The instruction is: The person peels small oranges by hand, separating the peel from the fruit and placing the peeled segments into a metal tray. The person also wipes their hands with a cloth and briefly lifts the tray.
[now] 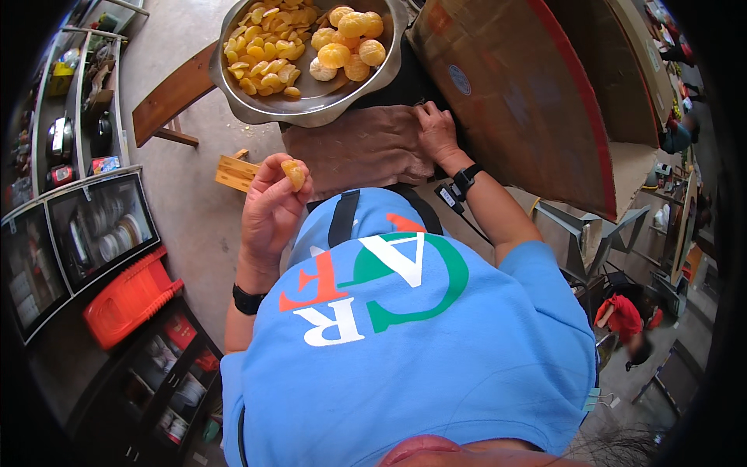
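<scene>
Between the thumb and fingers of my left hand [274, 198] is a peeled mandarin segment [293, 174]. My right hand [436, 129] rests at the right edge of a brown cloth [356, 146], its fingertips curled onto the fabric beside the cardboard box; whether it pinches the cloth is unclear. Beyond both hands stands a wide metal basin [318, 117] with a wavy rim. Loose mandarin segments [262, 49] fill its left side. Several whole peeled mandarins [350, 44] are heaped on its right, one of them still whitish with pith.
A large open cardboard box [508, 99] rises close on the right. To the left are a wooden bench [175, 93], a small wooden stool [236, 172], a glass-fronted cabinet [102, 222] and an orange-red plastic basket [131, 298]. A person in red [624, 318] is farther off at right.
</scene>
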Demonstrator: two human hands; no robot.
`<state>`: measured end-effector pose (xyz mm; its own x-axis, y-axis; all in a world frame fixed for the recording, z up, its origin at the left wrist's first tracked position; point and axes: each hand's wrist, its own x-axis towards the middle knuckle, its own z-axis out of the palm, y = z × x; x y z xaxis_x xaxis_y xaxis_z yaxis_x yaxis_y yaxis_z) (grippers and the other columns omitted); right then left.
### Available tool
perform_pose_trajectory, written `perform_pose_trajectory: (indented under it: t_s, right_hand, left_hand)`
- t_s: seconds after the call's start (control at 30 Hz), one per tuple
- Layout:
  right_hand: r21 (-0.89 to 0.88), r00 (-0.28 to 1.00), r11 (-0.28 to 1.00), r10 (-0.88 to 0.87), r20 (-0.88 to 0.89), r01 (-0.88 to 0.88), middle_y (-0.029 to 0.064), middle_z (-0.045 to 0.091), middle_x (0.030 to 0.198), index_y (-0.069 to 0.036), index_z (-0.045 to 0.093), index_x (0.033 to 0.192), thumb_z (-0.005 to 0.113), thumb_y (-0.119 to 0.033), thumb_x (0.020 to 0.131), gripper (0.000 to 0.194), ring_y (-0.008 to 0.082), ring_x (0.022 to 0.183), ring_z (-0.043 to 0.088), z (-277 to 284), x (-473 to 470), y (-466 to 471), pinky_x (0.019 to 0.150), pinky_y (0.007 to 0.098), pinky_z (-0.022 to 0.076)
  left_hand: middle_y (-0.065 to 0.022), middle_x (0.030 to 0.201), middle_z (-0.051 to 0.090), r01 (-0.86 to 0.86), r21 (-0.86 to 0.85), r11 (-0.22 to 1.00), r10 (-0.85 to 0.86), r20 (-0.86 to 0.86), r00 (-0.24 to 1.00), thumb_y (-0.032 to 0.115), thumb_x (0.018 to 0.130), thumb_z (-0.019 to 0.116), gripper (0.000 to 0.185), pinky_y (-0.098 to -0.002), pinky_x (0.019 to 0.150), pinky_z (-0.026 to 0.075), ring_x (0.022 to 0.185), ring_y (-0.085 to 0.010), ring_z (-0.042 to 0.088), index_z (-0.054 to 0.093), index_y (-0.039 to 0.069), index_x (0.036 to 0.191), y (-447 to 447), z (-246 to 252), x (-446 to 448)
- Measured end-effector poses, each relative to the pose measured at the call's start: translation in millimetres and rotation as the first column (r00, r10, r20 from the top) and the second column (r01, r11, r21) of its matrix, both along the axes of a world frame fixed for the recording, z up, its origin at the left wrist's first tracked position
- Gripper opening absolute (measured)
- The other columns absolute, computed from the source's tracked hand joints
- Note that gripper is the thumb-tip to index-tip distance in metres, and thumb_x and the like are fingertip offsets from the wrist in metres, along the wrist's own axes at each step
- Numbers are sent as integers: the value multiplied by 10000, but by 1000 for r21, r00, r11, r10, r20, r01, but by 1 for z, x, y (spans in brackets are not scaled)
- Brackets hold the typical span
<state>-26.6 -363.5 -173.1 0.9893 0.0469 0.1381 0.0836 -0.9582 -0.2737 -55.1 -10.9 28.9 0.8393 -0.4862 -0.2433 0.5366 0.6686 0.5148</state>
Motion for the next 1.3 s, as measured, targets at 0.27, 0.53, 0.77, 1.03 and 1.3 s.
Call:
perform_pose_trajectory:
  t_s: [0.27,0.53,0.77,1.03,1.3]
  right_hand:
    - [-10,998,999,-30,53,31,90,627,993,-104,665,1039,644,-197,904,165,313,917,645,0,23,-2,777,420,482]
    - [199,981,973,-145,132,117,112,647,1037,-95,682,1035,626,-205,951,149,335,919,672,58,23,36,807,453,515]
    - [784,981,598,184,64,-163,90,688,923,-18,702,982,680,-77,931,80,192,839,672,198,3,89,748,305,530]
    - [868,911,392,387,145,-304,55,695,872,-29,698,980,757,-97,895,124,157,818,658,254,-13,123,739,297,517]
    - [803,937,498,280,209,-328,41,699,849,-56,687,948,777,-110,881,124,175,774,650,246,-18,120,732,316,476]
  left_hand:
    - [-126,1172,650,69,16,997,-70,42,997,9,973,616,292,-311,932,542,1020,-200,653,598,60,1260,25,9,37]
    - [-132,1164,670,89,55,995,-92,58,994,6,964,641,378,-338,930,564,1034,-222,679,585,67,1333,20,23,52]
    - [-143,1160,678,118,3,993,-118,116,986,10,961,648,363,-341,930,567,1041,-239,683,589,68,1314,3,29,49]
    - [-102,1159,665,11,174,985,-49,215,975,17,952,675,271,-299,952,531,1048,-179,660,601,58,1210,-14,34,34]
    - [-80,1189,656,-43,345,938,-85,348,934,-18,925,704,218,-304,993,516,1110,-157,643,609,59,1106,-26,39,27]
